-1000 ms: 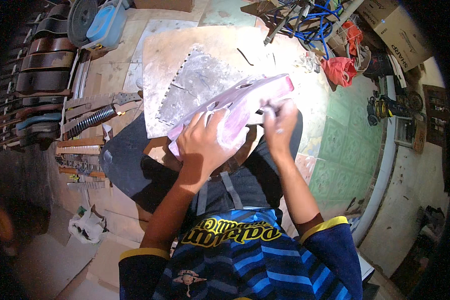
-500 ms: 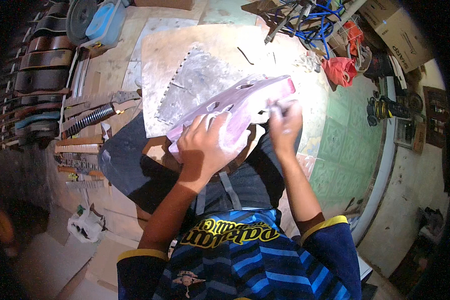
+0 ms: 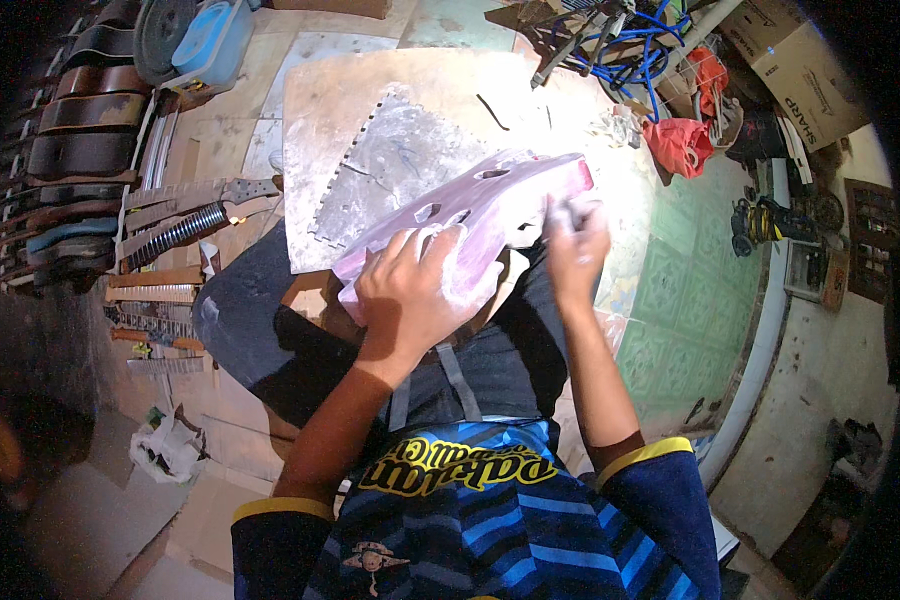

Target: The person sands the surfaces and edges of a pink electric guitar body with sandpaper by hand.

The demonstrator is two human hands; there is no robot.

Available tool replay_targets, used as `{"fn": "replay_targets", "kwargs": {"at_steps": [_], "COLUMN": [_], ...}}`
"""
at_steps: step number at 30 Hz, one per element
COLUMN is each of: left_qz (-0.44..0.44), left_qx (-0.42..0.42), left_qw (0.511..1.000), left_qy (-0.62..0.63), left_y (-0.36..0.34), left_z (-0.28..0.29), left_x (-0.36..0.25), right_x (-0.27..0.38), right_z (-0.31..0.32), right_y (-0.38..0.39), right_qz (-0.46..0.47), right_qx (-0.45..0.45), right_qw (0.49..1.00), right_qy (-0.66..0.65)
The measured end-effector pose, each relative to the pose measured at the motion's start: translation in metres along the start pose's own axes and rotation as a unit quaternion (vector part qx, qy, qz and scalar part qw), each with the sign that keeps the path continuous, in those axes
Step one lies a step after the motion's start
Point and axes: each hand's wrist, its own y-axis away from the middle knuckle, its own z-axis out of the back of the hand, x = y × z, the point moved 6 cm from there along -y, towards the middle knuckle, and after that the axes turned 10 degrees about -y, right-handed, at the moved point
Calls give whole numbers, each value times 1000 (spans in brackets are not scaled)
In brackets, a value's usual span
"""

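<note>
A pink, dust-coated guitar body [image 3: 475, 205] with several cut-out holes lies tilted across my lap, its far end up to the right. My left hand [image 3: 410, 280] grips its near edge, thumb and fingers spread over the top face and white with dust. Just off the right-hand edge, beside a cut-out, is my right hand [image 3: 576, 240]. Its fingers are curled in, partly blurred and dusty; whatever they pinch cannot be made out. Beneath the body lie a pale board [image 3: 315, 110] and a grey dusty foam mat [image 3: 385, 150] with a toothed edge.
Long necks with fret-like ridges [image 3: 180, 235] lie at the left, near a rack of dark curved pieces [image 3: 85, 155]. A blue tub [image 3: 210, 45] stands at the far left. Blue cable [image 3: 650, 50], a red bag [image 3: 678, 148] and cardboard boxes [image 3: 810, 80] crowd the far right.
My right hand has shifted slightly nearer and to the right along the body's edge. My left hand keeps its grip, and the body has hardly moved.
</note>
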Motion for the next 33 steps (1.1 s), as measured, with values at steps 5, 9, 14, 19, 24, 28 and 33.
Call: {"fn": "replay_targets", "kwargs": {"at_steps": [5,9,14,19,24,28,33], "left_qz": [10,27,12,14,17,27,20], "left_qx": [12,39,23,29,32,43,45], "left_qw": [1000,999,1000,999,999,999,999], "left_qy": [4,-6,-2,-12,-2,-2,-4], "left_y": [0,-3,1,-3,-5,0,1], "left_z": [-1,4,-1,4,3,1,0], "left_x": [3,0,7,1,2,3,0], "right_x": [6,-13,7,-5,-13,-8,-20], "right_z": [-12,0,9,50,22,6,-6], "right_y": [25,7,-9,-37,-6,-5,7], "right_qz": [146,65,111,-10,-114,-106,-177], "right_qx": [62,25,-25,-91,86,116,116], "right_qw": [982,997,989,995,985,986,974], "right_qy": [99,38,97,-44,-101,-51,-86]}}
